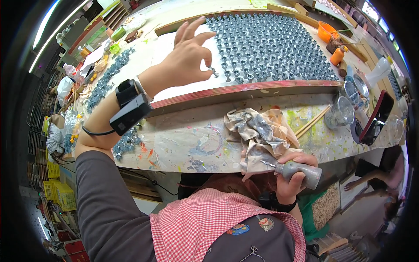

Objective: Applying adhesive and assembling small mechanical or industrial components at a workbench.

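Observation:
My left hand (pixel 185 59) is raised over the white sheet in a wooden-edged tray (pixel 244 91). Its thumb and index finger pinch a small blue-grey piece (pixel 214 72), while the other fingers fan out. Close to its right, many similar blue-grey pieces (pixel 270 48) stand in dense rows. Near the table's front edge, my right hand (pixel 288 188) is wrapped round a grey squeeze bottle (pixel 307 172). The bottle's thin metal nozzle (pixel 267 163) points left, over a crumpled, paint-stained cloth (pixel 257 131).
Loose blue-grey pieces (pixel 111 72) lie heaped along the left. Wooden sticks (pixel 312 122) rest beside the cloth. Clear plastic cups (pixel 340 112), an open dark red case (pixel 376 118), an orange bottle (pixel 337 56) and an orange bowl (pixel 325 31) stand at the right. Another person's arm (pixel 371 177) shows far right.

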The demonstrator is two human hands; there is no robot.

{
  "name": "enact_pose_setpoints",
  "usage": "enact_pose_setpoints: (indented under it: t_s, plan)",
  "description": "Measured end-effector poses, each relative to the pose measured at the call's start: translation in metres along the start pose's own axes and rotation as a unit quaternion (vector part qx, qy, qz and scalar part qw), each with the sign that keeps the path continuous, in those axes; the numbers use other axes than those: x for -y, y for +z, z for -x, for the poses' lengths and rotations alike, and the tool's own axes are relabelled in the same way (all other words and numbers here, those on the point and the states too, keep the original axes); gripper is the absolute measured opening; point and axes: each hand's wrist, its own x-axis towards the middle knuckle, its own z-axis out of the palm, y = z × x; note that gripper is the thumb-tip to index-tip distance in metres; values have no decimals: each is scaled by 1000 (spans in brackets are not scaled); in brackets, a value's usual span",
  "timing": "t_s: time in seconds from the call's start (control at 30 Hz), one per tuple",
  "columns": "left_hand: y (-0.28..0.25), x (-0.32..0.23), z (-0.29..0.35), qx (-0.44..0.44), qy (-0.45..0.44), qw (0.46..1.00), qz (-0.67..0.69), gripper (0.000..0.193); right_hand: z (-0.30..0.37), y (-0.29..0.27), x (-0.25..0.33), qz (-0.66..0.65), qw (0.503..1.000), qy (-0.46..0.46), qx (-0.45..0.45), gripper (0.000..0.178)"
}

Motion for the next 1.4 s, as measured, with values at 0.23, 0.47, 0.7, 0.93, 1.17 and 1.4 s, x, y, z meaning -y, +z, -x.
enact_pose_setpoints:
  t_s: [0.23,0.47,0.7,0.93,1.17,1.4]
  plan:
    - [0,-26,-7,-5,101,995,24,13,1,-1,-1,-13,1000,11,-1,51]
    - [3,-24,-11,23,132,990,36,10,-2,0,1,-8,1000,-6,5,49]
    - [4,-24,-19,48,162,985,44,8,-1,1,-2,-2,1000,-13,-2,50]
    - [8,-22,-27,75,175,981,43,9,-2,1,-3,-3,1000,-8,-1,49]
    - [13,-24,-29,65,185,978,74,10,-1,-1,-1,10,1000,-19,4,49]
    - [-3,-16,-22,29,177,980,86,10,1,0,0,0,1000,-3,0,50]
